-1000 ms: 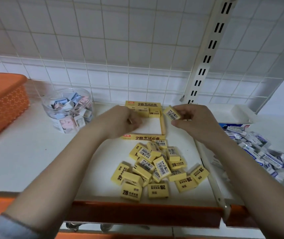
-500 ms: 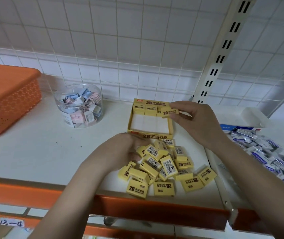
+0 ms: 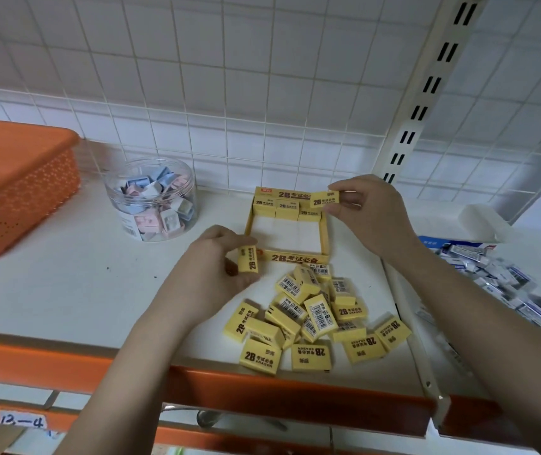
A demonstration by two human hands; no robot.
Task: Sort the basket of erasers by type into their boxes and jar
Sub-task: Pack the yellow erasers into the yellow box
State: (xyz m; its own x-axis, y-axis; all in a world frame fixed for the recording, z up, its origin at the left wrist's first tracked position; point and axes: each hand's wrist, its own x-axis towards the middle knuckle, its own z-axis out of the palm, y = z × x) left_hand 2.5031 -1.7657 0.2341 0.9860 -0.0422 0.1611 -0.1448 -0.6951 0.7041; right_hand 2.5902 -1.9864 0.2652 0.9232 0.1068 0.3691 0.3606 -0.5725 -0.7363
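Observation:
A shallow yellow 2B box [image 3: 324, 236] lies open on the white shelf, with a row of yellow erasers along its far wall. My right hand [image 3: 365, 211] pinches one yellow eraser [image 3: 324, 199] over the box's far right corner. My left hand [image 3: 219, 264] holds another yellow eraser [image 3: 248, 259] upright at the box's near left corner. A loose pile of yellow erasers [image 3: 315, 318] lies in front of the box. The clear jar [image 3: 151, 203] with pink, blue and white erasers stands to the left.
An orange perforated basket [image 3: 16, 188] sits at the far left. A heap of blue-and-white erasers [image 3: 505, 284] and a white box [image 3: 479, 224] lie beyond the shelf divider [image 3: 420, 356] on the right. The shelf's orange front edge [image 3: 262, 385] runs near the pile.
My left hand has lifted a yellow eraser from the pile up to the box's near left corner. My right hand still holds its eraser over the box's far row.

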